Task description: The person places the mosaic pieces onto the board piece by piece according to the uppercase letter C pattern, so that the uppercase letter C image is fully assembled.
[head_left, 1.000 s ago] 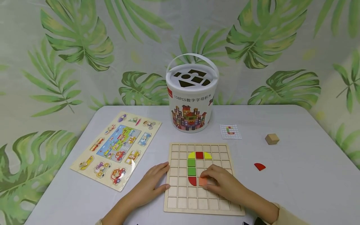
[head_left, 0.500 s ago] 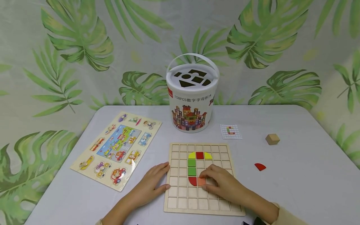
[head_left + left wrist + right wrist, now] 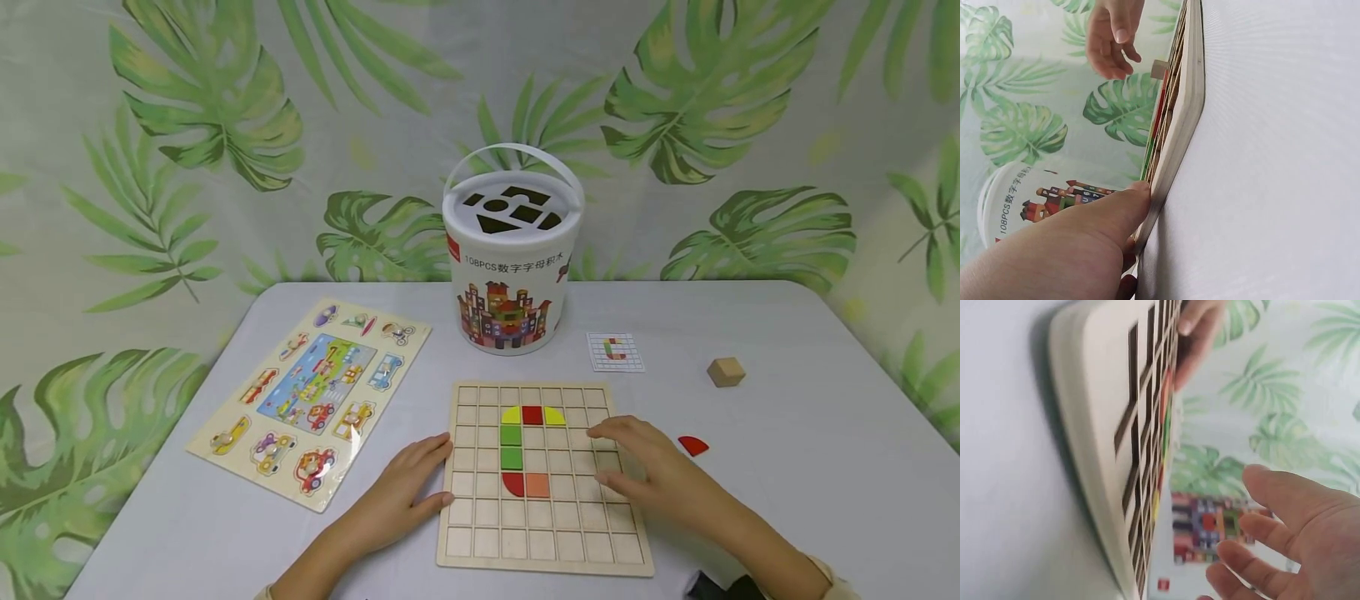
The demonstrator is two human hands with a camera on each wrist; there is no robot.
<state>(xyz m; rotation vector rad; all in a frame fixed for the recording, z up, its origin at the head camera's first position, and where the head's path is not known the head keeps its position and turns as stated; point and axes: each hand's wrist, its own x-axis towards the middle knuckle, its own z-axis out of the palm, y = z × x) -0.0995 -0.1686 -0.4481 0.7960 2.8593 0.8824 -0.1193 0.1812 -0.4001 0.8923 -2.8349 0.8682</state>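
Head view: the wooden grid board [image 3: 542, 477] lies flat on the grey table [image 3: 787, 467], in front of the white bucket [image 3: 512, 254]. Seven coloured tiles occupy its cells; the orange tile [image 3: 537, 485] sits in the lower row, touching the red quarter-round tile [image 3: 513, 483] on its left. The right hand [image 3: 645, 471] hovers over the board's right columns, fingers spread and relaxed, grasping nothing. The left hand [image 3: 405, 492] rests flat on the table, fingers extended, with fingertips and thumb against the board's left edge.

Risk assessment:
- The right hand is low over the board. A sideways sweep could catch the seated tiles and lift them out of their cells.
- The left hand braces one edge only. A push from the right could probably slide or rotate the board.
- A loose red piece [image 3: 693, 445] lies just beside the board's right edge; the sleeve could knock it towards the wooden cube [image 3: 726, 371].
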